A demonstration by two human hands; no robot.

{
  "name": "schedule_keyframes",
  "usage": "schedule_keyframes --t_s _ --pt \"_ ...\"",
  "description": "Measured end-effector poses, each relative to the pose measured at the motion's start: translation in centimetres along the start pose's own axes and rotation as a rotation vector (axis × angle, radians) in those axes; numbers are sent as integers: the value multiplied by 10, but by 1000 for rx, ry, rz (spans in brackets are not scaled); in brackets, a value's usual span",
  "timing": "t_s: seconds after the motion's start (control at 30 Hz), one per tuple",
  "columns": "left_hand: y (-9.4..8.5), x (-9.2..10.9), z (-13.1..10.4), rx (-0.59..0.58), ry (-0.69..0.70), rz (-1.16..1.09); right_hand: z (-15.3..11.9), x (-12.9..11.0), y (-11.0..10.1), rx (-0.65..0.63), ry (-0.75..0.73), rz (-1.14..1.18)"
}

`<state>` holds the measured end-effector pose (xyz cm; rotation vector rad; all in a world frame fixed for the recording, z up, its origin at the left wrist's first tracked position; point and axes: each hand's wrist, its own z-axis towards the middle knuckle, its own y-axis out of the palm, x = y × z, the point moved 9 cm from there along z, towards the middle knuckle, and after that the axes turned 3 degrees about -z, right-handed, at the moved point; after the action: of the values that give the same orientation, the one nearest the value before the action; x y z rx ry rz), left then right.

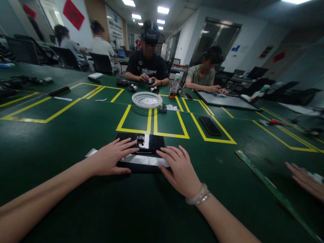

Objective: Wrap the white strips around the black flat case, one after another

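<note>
A flat, rectangular black panel with a partly glossy face (157,143) lies on the dark green tabletop (113,209), toward its near edge (itself out of view), just short of the yellow tape outlines (172,135). The left hand (111,157) and right hand (177,167) rest at its opposite ends, fingers spread and gripping nothing, seemingly to keep it flat. A silvery, translucent strip (141,159) runs lengthwise along it. A round, white, slotted plastic basket (146,105) sits well apart, toward the far edge, perhaps out of the arms' way.
</note>
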<state>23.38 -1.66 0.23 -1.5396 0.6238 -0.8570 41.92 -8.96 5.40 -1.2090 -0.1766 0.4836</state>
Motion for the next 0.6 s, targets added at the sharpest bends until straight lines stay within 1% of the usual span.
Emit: schedule_keyframes --t_s 0.13,0.27,0.33,0.43,0.53,0.6 --pt "-1 -5 -1 23 -17 10 0 1 -1 1 3 -4" --pt "-2 -24 -2 29 -79 26 0 2 -2 1 7 2" --pt "-3 -39 -4 19 -137 39 0 2 -1 -6 8 8" --pt "-6 -67 -9 21 -232 64 0 3 -1 -12 7 15" --pt "-12 -100 -20 52 -325 76 0 3 -1 -7 4 20" --pt "-16 -124 -33 97 -384 58 0 3 -1 -5 3 20"
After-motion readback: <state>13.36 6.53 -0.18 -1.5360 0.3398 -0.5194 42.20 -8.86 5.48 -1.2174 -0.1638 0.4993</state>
